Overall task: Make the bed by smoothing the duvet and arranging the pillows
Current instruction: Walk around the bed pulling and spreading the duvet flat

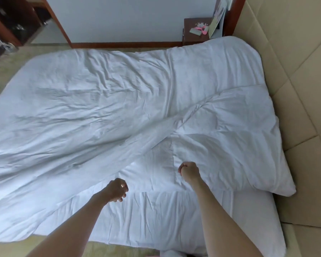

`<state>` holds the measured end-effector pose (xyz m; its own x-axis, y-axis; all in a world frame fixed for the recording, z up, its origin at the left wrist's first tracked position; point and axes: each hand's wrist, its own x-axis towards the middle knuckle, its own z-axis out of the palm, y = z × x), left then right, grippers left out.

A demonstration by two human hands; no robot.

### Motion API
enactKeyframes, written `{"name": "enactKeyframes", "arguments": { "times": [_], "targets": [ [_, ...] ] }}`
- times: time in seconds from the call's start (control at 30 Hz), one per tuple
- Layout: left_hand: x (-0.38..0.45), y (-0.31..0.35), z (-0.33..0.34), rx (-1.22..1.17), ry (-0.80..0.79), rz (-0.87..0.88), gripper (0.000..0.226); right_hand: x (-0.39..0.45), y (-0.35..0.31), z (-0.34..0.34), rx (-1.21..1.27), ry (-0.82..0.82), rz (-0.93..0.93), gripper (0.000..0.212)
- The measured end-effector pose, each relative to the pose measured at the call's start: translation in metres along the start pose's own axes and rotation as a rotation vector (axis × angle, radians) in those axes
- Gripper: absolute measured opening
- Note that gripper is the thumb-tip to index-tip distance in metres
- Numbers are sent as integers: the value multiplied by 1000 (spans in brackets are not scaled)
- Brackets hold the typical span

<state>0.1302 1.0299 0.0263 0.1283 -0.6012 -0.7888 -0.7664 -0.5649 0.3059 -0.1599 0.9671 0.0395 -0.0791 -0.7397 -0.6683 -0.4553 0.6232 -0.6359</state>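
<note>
A white, wrinkled duvet (pixel 100 112) lies spread across the bed, with a long diagonal ridge running from the lower left towards the middle right. Its near right corner (pixel 278 188) is puffed up and rests on the white sheet (pixel 156 219), which shows along the bed's near side. My left hand (pixel 117 190) hovers by the duvet's near edge, fingers loosely curled and apart, with nothing in it. My right hand (pixel 189 171) is a closed fist over the duvet, and no fabric shows in it. I see no separate pillow.
A beige padded headboard (pixel 295 89) runs along the right side. A dark wooden nightstand (pixel 196 28) with pink items and papers stands at the far right corner. A white wall with a wooden baseboard (pixel 126 44) lies beyond the bed, and patterned carpet (pixel 6 71) is at left.
</note>
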Motion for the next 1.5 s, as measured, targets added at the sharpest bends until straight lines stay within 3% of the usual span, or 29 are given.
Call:
{"name": "enactKeyframes", "arguments": {
  "times": [0.13, 0.43, 0.77, 1.1, 1.23, 1.37, 1.5],
  "targets": [
    [-35, -76, -11, -100, 96, -48, 18, -36, -12, 50, -46, -4, -72, 35],
    [-115, -240, -22, -216, 125, -19, 20, -148, -25, 187, -156, -110, -152, 38],
    [-149, -322, -38, -406, 175, 25, 22, -197, -34, 276, -180, -108, -134, 36],
    [-114, -367, -66, -513, 145, -7, 24, -143, -52, 372, -27, -183, -40, 20],
    [-75, -386, -91, -537, 141, -56, 24, -96, -59, 426, 138, -213, 126, 17],
    [-25, -401, -108, -530, 105, -105, 25, -43, -58, 460, 226, -220, 269, 46],
    [14, -402, -117, -565, 43, -110, 24, -1, -61, 466, 445, -119, 389, 57]
  ]
}}
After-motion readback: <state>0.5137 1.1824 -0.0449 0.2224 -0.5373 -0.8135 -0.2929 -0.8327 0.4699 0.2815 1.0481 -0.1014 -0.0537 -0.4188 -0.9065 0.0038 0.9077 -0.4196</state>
